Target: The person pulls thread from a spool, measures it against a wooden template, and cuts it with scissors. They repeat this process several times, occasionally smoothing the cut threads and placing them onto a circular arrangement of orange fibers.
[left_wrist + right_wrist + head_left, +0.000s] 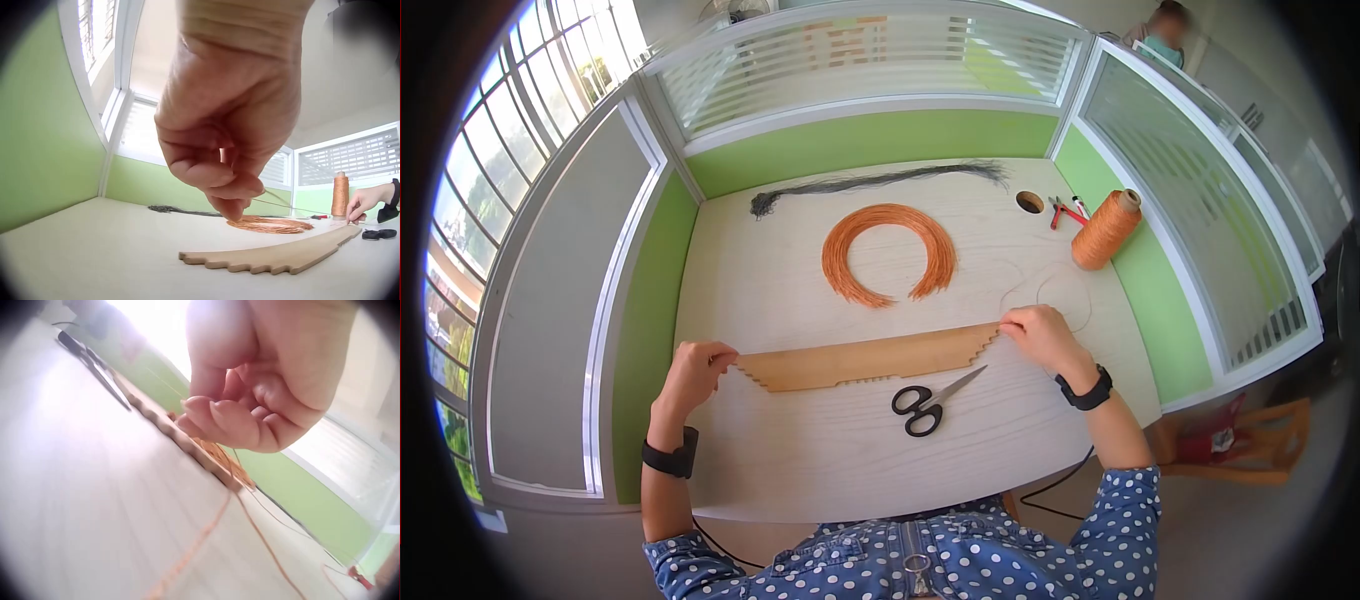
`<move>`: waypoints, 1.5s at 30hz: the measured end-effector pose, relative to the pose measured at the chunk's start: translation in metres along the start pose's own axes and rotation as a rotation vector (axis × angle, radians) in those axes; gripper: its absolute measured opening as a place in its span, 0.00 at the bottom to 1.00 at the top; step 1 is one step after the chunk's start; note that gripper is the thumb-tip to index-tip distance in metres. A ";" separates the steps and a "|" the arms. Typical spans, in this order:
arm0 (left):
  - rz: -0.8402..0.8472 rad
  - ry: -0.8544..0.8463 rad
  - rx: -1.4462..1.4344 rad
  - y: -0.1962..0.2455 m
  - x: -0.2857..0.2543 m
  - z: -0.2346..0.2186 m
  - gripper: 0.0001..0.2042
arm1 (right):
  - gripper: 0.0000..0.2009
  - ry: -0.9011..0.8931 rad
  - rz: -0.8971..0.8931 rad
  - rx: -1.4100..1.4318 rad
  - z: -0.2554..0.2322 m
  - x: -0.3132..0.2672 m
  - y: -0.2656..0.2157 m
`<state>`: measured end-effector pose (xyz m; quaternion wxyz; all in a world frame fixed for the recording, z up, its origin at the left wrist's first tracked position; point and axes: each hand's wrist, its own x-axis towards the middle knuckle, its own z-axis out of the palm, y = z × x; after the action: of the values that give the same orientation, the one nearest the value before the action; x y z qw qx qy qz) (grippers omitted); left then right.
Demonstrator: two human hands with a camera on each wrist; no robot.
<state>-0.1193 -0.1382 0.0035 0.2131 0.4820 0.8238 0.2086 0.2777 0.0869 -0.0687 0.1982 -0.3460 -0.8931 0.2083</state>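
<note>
A flat wooden board (870, 362) with stepped, notched ends lies across the table. At its left end, my left hand (692, 375) pinches a thin orange thread (287, 206) between thumb and fingers, a little above the board in the left wrist view. The thread runs over towards my right hand (1050, 345), whose curled fingers (206, 422) pinch it at the board's right end. From there loose thread (256, 525) trails down onto the table. Black-handled scissors (930, 405) lie just in front of the board, blades pointing right.
Behind the board is a curved bundle of orange strands (940, 235), with a dark strand bundle (870, 182) farther back. An orange thread spool (1105, 232) and red-handled pliers (1057, 212) are at the back right, near a round table hole (1030, 202). Green partitions enclose the table.
</note>
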 end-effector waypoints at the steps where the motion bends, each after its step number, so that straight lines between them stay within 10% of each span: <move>1: 0.046 0.033 -0.010 -0.005 0.002 0.003 0.05 | 0.05 0.000 0.024 -0.012 -0.005 -0.003 0.005; 14: 0.413 0.145 0.251 -0.009 0.015 0.031 0.05 | 0.05 0.069 0.081 -0.303 -0.063 -0.048 0.089; 19: 0.474 0.047 0.298 0.019 0.012 0.037 0.05 | 0.14 -0.031 0.061 -0.337 -0.061 -0.022 0.014; 25: 0.634 0.023 0.297 0.057 0.003 0.052 0.05 | 0.18 0.018 -0.515 0.117 0.010 0.036 -0.077; 29: 0.696 0.005 0.325 0.066 0.000 0.063 0.05 | 0.18 -0.167 -0.477 0.233 0.061 0.061 -0.122; 45: 0.478 0.208 0.323 -0.013 -0.006 0.070 0.01 | 0.14 -0.187 -0.643 -0.037 0.089 0.050 -0.105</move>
<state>-0.0872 -0.1400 -0.0602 -0.0070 0.6659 0.7270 0.1672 0.1429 0.0304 -0.0788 0.1647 -0.0293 -0.9745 0.1498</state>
